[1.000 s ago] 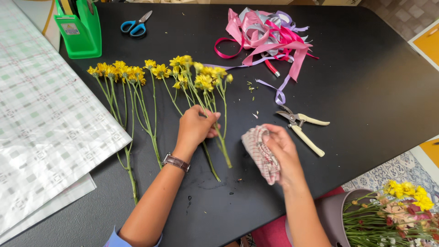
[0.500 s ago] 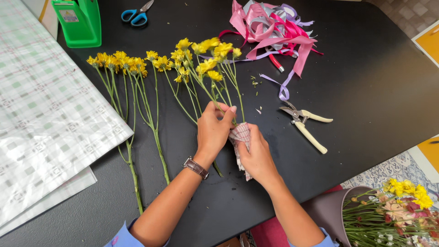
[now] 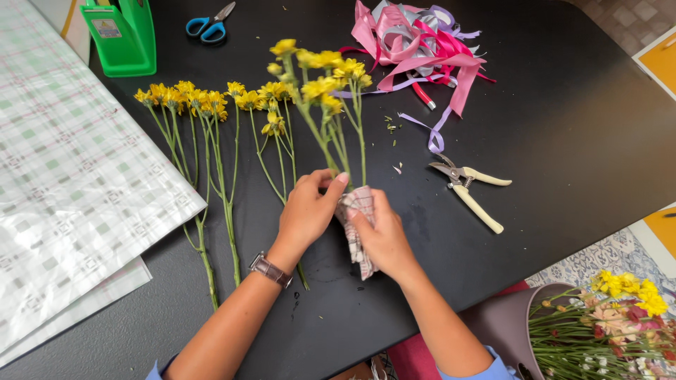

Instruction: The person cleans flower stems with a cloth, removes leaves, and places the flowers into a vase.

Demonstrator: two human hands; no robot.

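Black tabletop (image 3: 563, 141) fills the view, with checked wrapping sheets (image 3: 63, 197) spread over its left side. At the far left corner stands a green holder (image 3: 127, 39) bearing a small rectangular label. A purple bucket (image 3: 514, 327) of mixed flowers sits at the lower right. Loose yellow flowers (image 3: 204, 102) lie with heads away from the person. The left hand (image 3: 306, 211) is closed round a held bunch (image 3: 327, 77), stems running lengthways toward the person, heads far. The right hand (image 3: 380, 236) presses a checked cloth (image 3: 359, 225) around those stems. Ribbons (image 3: 415, 46), cutters (image 3: 468, 186) and scissors (image 3: 210, 24) lie beyond.
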